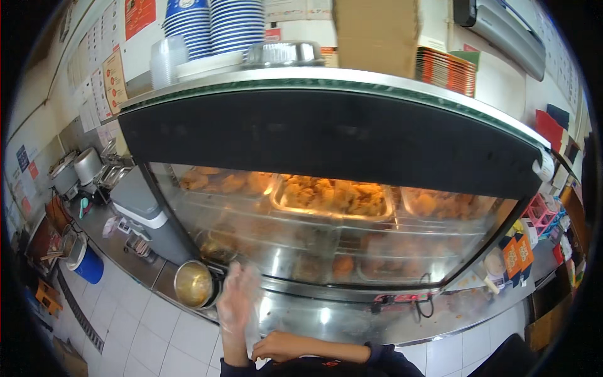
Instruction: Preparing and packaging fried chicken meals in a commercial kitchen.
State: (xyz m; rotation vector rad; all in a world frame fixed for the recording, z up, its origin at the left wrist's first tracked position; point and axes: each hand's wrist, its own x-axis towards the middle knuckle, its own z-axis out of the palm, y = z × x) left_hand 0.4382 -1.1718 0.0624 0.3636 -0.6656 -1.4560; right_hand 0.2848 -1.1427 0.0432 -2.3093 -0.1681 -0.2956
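My left hand (238, 294) wears a clear plastic glove (253, 320) and is raised before the food warmer, its fingers extended and blurred. It holds nothing that I can see. At the left wrist, my right hand (273, 346) is bare, its fingers curled on the loose lower edge of the glove. Just left of the gloved hand stands a round metal pot (193, 284) with a yellowish inside. Ahead is the glass-fronted warming cabinet (330, 127). A metal tray (278, 207) of fried food pieces (330, 193) sits on its upper shelf, between other portions of fried food.
Stacked blue-and-white paper tubs (235, 28), clear plastic cups (165, 61) and a cardboard box (377, 37) stand on the cabinet. A grey box (146, 212) is to the left. A red power strip (403, 298) with a cable lies on the steel counter (320, 315). A blue bin (89, 268) stands on the tiled floor.
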